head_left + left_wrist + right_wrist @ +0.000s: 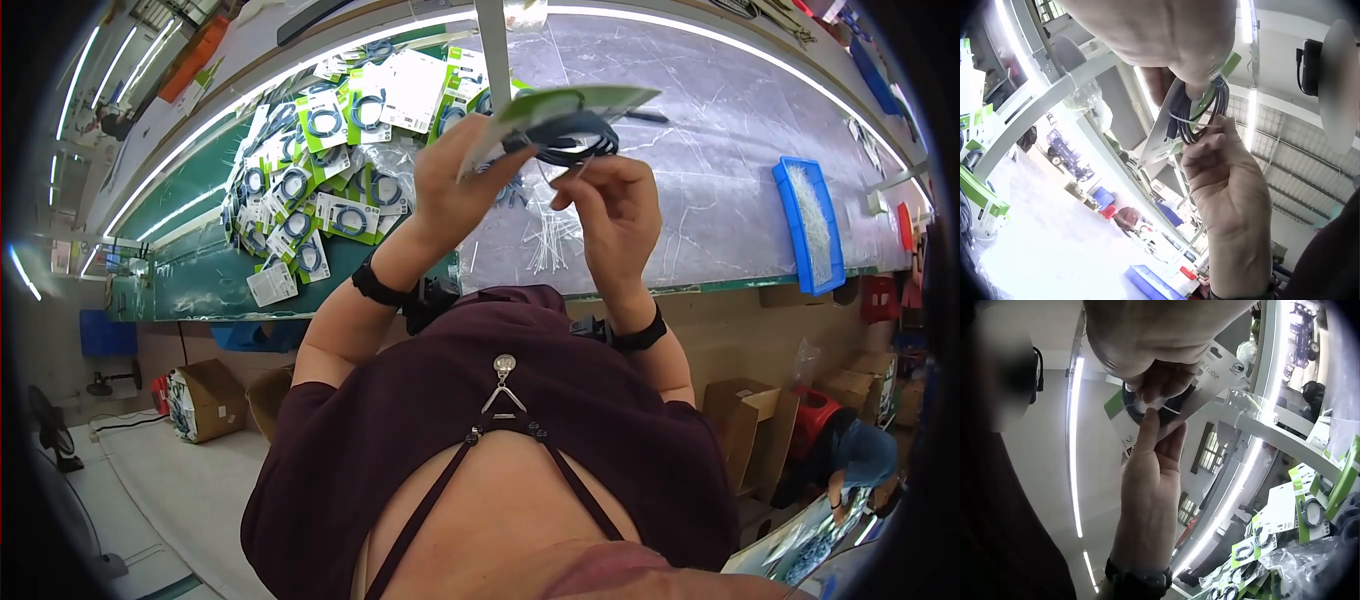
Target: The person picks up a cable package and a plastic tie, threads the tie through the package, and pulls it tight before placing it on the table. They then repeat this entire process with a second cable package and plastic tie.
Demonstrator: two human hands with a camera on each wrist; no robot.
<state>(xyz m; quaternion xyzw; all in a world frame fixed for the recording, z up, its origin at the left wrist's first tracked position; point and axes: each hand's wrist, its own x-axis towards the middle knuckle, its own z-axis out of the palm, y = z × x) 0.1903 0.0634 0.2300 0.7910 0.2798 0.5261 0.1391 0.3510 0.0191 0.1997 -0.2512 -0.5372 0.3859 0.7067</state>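
Note:
My left hand [452,185] grips a green and white cardboard card [590,99] by its edge, with the thumb on the coil. Against the card lies a dark coiled cable [575,143]. A thin white tie [1190,121] loops around the coil. The fingers of my right hand [615,200] pinch at the tie and coil from the other side. In the right wrist view the printed card [1211,374] shows behind the right hand [1166,340], while the left hand [1147,481] holds from below.
A heap of carded cables [350,218] covers the left of the table [690,160]. Loose white ties [553,243] lie in front of me. To the right is a blue tray [787,190] of pale strips. A metal post [492,50] rises behind the hands.

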